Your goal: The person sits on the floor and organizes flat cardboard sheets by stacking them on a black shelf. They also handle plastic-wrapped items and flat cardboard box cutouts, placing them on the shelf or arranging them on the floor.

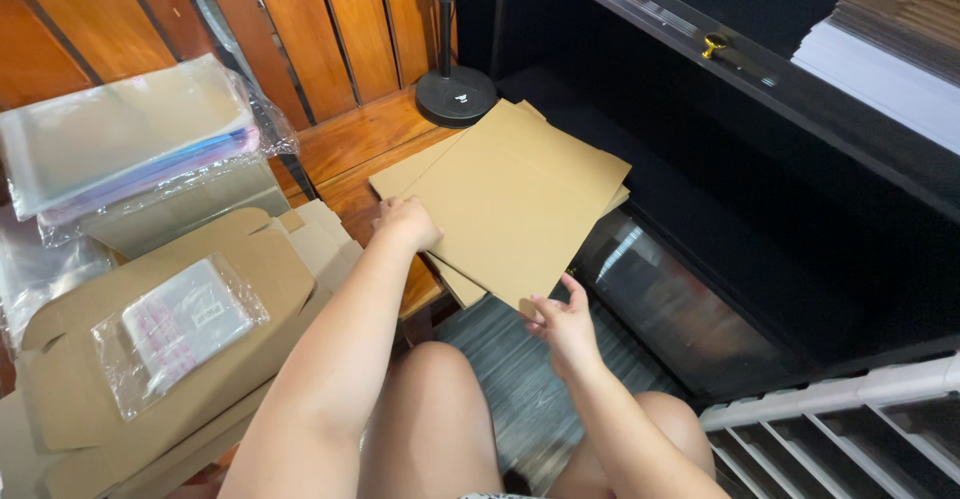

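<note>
Head view: my left hand (405, 221) presses the top flat cardboard sheet (515, 199) on the stack over the wooden ledge (345, 144), right hand (562, 324) pinching its near corner, lifting it clear likely next.

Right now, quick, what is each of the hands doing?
Left hand: closed on the left edge of the flat cardboard sheet.
Right hand: fingers pinching the same sheet's near corner.
</note>
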